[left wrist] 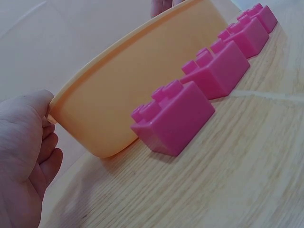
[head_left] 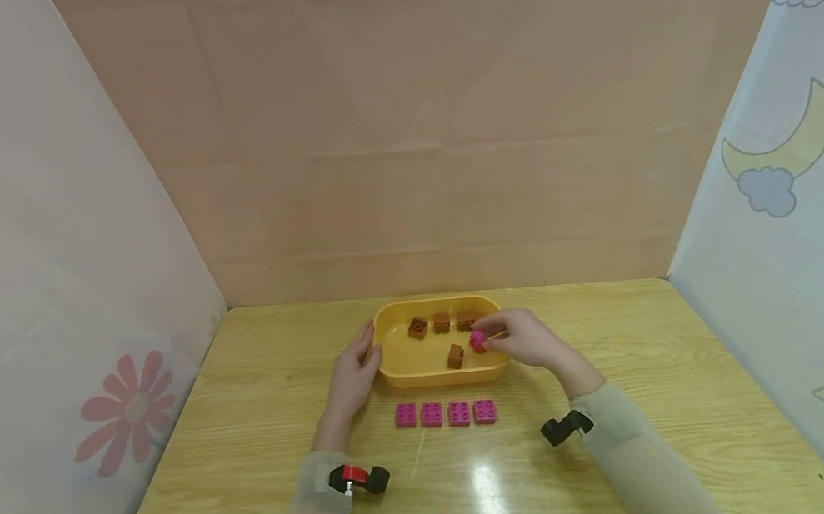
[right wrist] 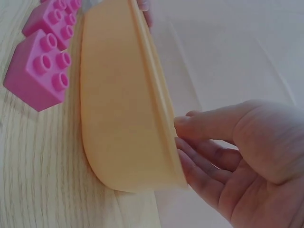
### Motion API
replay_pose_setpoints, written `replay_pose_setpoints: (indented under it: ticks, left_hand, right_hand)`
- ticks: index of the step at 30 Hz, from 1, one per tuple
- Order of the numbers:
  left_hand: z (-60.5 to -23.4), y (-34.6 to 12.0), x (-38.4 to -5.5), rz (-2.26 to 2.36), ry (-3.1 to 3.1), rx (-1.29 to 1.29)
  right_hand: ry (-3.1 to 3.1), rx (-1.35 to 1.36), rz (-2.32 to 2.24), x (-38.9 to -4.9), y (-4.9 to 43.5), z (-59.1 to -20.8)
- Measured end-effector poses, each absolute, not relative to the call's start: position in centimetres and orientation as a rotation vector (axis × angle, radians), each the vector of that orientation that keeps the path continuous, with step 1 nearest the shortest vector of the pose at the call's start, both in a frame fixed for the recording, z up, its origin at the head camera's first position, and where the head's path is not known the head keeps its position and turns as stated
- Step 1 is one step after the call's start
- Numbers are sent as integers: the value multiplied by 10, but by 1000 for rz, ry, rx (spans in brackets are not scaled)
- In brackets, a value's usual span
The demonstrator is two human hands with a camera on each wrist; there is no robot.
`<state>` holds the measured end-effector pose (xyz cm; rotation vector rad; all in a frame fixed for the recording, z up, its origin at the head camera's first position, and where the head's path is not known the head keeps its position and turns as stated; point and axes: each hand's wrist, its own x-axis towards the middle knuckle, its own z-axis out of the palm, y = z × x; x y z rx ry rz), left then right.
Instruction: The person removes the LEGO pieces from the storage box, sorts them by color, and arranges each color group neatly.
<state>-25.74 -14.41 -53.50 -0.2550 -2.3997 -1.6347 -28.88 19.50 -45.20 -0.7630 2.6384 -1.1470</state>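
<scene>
My left hand (head_left: 352,372) grips the left end of a yellow plastic basin (head_left: 425,379), thumb at the rim and fingers curled below it in the left wrist view. Over the basin's right end, my right hand (head_left: 526,335) pinches a pink building block (head_left: 477,341) between thumb and fingers. Its studs show in the head view; the basin wall hides it in the right wrist view. Several brown building blocks lie inside the basin, one brown block (head_left: 456,356) nearest the pinched one. Another brown block (head_left: 466,319) is partly covered by the right fingers.
Several pink building blocks stand in a row in front of the basin, from the left block (head_left: 405,415) to the right block (head_left: 484,411), studs up. The wooden table (head_left: 250,441) meets a plain cloth backdrop (head_left: 410,165) behind and patterned cloths at both sides.
</scene>
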Motion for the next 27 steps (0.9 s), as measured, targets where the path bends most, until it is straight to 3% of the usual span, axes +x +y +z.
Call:
replay_pose_setpoints:
  ticks: [27]
  left_hand:
    - [-534,-143,-258,-1633,-2403,-254]
  right_hand:
    - [2738,-817,-926,-313,178,-462]
